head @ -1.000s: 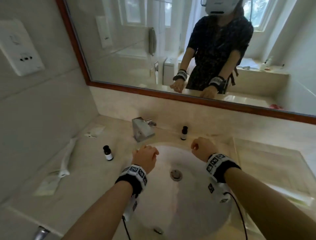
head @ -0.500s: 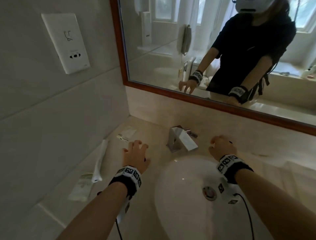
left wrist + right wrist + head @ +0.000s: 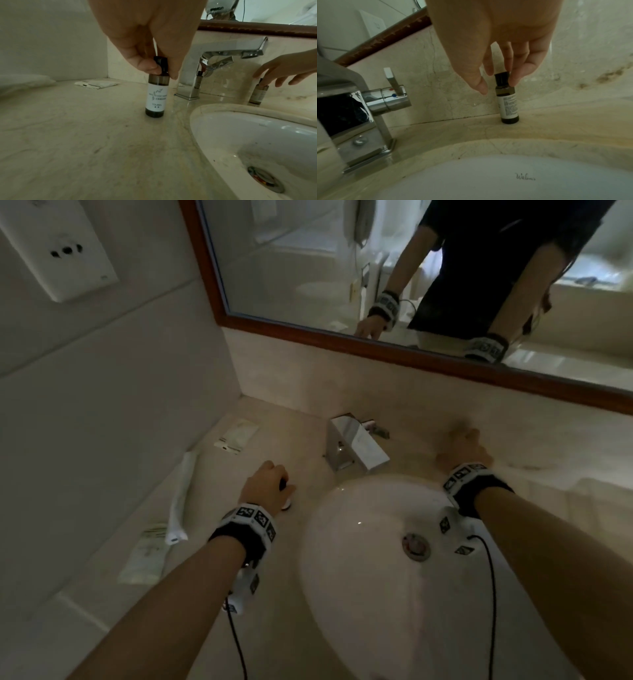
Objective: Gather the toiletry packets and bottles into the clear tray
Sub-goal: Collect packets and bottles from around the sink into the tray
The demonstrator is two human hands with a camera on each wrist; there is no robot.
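Observation:
A small dark bottle (image 3: 156, 97) with a white label stands upright on the marble counter, left of the sink. My left hand (image 3: 163, 71) pinches its black cap between thumb and finger; in the head view the hand (image 3: 274, 484) hides most of the bottle (image 3: 287, 504). A second dark bottle (image 3: 508, 106) stands against the backsplash, right of the faucet. My right hand (image 3: 498, 85) hangs over it with straight fingers, one fingertip at the cap and the thumb apart. Three white packets (image 3: 236, 436), (image 3: 181, 498), (image 3: 145, 556) lie along the left wall. No clear tray shows.
A chrome faucet (image 3: 356, 446) stands between my hands, behind the white sink basin (image 3: 376, 542). A wood-framed mirror (image 3: 376, 344) runs above the backsplash. A wall socket plate (image 3: 65, 251) sits high on the left wall.
My left hand moved left over the counter and took the bottle's cap. My right hand reached forward to the bottle by the backsplash. The head view turned left and down.

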